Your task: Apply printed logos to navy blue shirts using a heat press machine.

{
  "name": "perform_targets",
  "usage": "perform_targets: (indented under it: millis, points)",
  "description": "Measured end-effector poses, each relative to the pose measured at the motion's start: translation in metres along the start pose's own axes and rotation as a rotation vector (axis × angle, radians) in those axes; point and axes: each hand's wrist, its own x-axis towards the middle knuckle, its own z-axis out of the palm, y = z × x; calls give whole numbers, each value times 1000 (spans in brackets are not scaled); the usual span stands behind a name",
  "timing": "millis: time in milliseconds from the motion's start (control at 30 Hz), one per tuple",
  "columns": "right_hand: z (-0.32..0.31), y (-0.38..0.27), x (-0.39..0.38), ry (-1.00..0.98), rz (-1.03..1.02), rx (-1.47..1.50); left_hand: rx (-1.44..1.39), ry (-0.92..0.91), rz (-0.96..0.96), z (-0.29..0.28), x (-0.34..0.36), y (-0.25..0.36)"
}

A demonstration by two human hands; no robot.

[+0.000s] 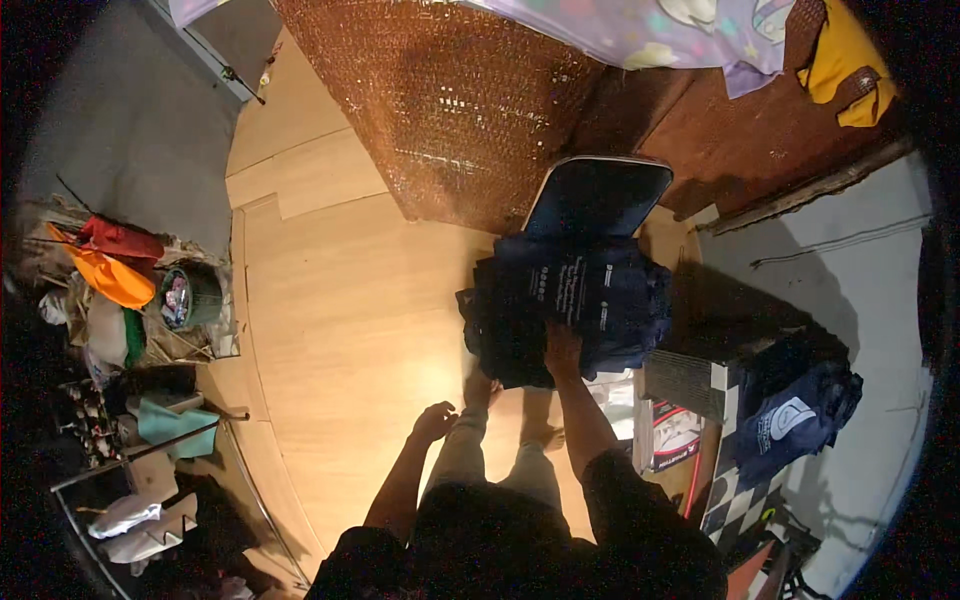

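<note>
A thick pile of dark navy cloth pieces with white print (630, 300) lies in front of me, its edges uneven. It rests on a chair whose dark, rounded backrest (600, 198) rises behind it. My right hand (563, 352) lies on the near part of the pile, fingers pointing away from me and seemingly flat on the top piece; shadow blurs their tips. My left hand (434, 423) hangs beside my left knee, holding nothing, its fingers loosely bent and apart. More navy cloth with a white print (795, 420) is heaped on a checkered surface to the right.
A brown woven sheet-covered block (470, 110) stands beyond the chair, with pastel patterned fabric (640, 35) over it. On the right, a printed box (675, 437) sits under the checkered surface (745, 485). A dark bucket (190, 298), orange cloth (115, 277) and a metal-framed rack (150, 455) line the left.
</note>
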Motion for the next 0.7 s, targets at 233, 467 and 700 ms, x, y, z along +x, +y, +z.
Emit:
perform_targets:
  millis: [233, 467, 700]
  points:
    - [53, 40, -37, -209, 131, -121, -5, 37, 171, -20, 43, 41]
    - [9, 95, -35, 246, 41, 149, -153, -27, 346, -22, 77, 123]
    - [-209, 120, -8, 370, 497, 643, -83, 217, 892, -24, 133, 167]
